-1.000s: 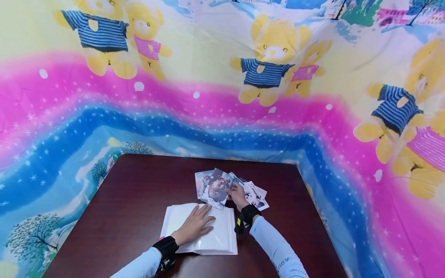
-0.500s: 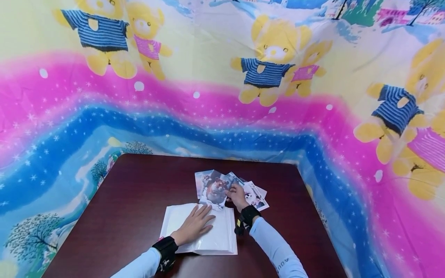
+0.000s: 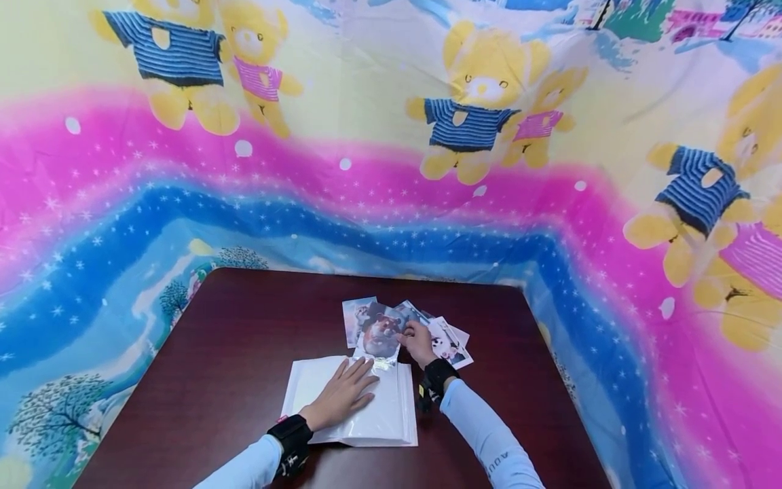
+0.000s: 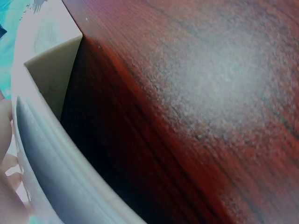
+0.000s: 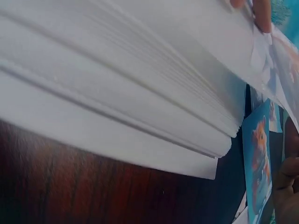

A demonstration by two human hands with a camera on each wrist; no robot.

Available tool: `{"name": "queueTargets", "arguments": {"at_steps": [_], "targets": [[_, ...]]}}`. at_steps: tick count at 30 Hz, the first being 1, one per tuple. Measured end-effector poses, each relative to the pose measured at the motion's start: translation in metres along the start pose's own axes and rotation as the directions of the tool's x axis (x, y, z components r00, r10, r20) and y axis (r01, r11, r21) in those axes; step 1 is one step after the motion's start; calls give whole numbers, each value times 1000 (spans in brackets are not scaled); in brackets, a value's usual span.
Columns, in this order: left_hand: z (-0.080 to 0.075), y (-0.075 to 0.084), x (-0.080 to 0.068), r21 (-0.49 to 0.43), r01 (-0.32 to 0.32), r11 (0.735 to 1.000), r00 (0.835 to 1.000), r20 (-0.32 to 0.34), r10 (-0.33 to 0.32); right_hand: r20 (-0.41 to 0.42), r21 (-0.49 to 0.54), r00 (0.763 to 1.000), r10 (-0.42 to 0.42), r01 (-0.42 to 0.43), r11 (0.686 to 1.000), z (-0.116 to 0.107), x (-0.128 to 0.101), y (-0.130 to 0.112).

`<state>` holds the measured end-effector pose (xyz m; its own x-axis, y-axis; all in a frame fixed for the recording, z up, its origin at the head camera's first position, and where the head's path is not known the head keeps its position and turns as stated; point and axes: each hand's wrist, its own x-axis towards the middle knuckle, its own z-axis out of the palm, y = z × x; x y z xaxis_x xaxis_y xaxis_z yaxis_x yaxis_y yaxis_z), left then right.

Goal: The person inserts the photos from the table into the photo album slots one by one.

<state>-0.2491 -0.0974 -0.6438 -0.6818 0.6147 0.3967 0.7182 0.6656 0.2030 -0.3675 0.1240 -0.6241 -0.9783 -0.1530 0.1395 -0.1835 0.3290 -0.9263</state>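
Note:
A photo album [image 3: 387, 418] with white pages lies open on the table. My left hand [image 3: 343, 399] rests on its page with fingers spread. In the left wrist view the curved album edge [image 4: 70, 140] passes beside some fingers [image 4: 7, 182]. My right hand [image 3: 419, 344] pinches the right edge of a hamster photo [image 3: 380, 331]. The photo's lower end meets the album's upper edge near the left fingertips; clear, shiny plastic shows there. Whether that end is inside a sleeve I cannot tell. The right wrist view shows the stacked page edges [image 5: 140, 79] and part of my right hand [image 5: 286, 186].
Behind the held photo, another photo [image 3: 351, 319] lies at the left. Several more, including a white-bordered one [image 3: 446, 343], overlap to the right of it. The dark wooden table [image 3: 244, 326] ends at a patterned cloth wall [image 3: 366, 224].
The hamster photo has come down slightly toward the album, its lower end now at the page's upper edge. My right hand keeps its pinch; the left hand stays on the page.

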Motion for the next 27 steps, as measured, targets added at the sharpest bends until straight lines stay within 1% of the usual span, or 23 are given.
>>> {"name": "queueTargets", "arguments": {"at_steps": [3, 5, 7, 10, 11, 14, 16, 17, 20, 23, 27], "targets": [[-1, -1, -1, 4, 16, 1000, 1000, 20, -17, 45, -70, 997, -60, 63, 996, 3, 1, -3], [-1, -1, -1, 5, 29, 1000, 999, 33, -29, 103, -74, 993, -58, 66, 995, 5, 1, -4], [-2, 0, -1, 7, 41, 999, 998, 40, -41, 163, -38, 986, -33, 39, 998, 7, -1, -6], [-2, 3, -1, 14, 51, 999, 998, 38, -51, 211, 6, 977, 26, -28, 1000, 8, -2, -10], [-3, 6, -1, 14, 50, 999, 998, 36, -50, 212, 14, 977, 24, -28, 1000, 9, -2, -11], [-6, 15, -4, 1, 30, 1000, 999, 32, -30, 232, 42, 973, 6, -16, 999, 8, -3, -18], [-9, 23, -8, -31, 10, 999, 999, 31, -9, 267, 58, 962, -50, 35, 998, 7, -5, -26], [-10, 26, -10, -52, 3, 999, 1000, 27, -2, 289, 64, 954, -81, 65, 996, 7, -7, -30], [-13, 35, -18, -97, -14, 995, 1000, 16, 15, 361, 63, 924, -125, 110, 992, 4, -12, -43], [-14, 41, -25, -120, -19, 993, 1000, 10, 20, 399, 24, 909, -116, 116, 993, 3, -16, -51], [-13, 42, -32, -119, -30, 992, 1000, -3, 30, 390, 10, 917, -86, 90, 996, 4, -19, -56]]}}
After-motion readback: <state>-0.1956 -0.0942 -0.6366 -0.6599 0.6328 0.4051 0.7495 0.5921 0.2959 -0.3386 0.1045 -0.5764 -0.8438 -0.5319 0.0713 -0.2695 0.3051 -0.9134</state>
